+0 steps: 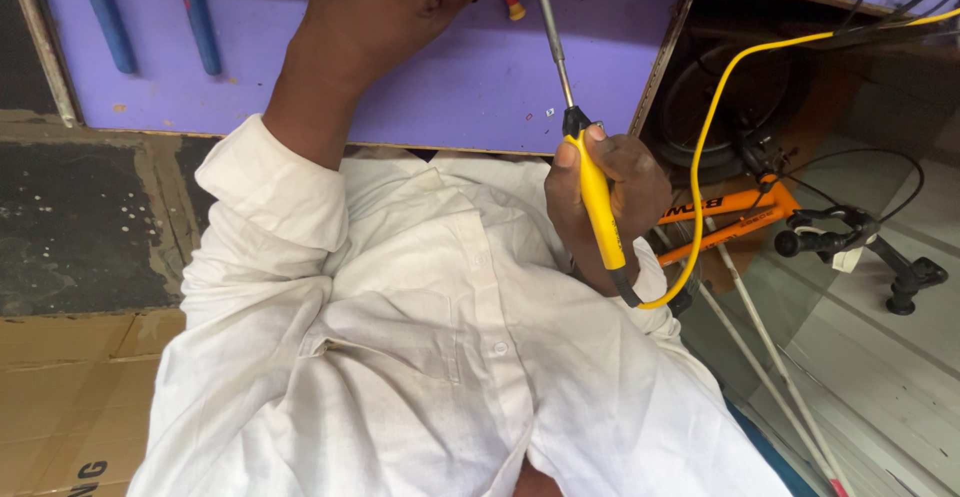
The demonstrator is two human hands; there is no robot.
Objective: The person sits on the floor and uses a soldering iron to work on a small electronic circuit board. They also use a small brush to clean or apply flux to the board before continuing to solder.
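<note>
Yellow soldering iron gripped by right hand fingers; left hand fingers' state unclear.

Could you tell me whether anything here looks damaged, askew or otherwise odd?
Nothing looks spilled or broken. The right hand grips a yellow soldering iron whose yellow cord loops loosely over an orange bicycle frame lying on its side. The left hand rests on the purple board, whose surface carries small specks.

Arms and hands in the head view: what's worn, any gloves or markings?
Both hands bare: left hand, right hand. No gloves, rings or watch visible. White shirt with buttons; left sleeve rolled to a thick cuff at the forearm. Right cuff mostly hidden.
</note>
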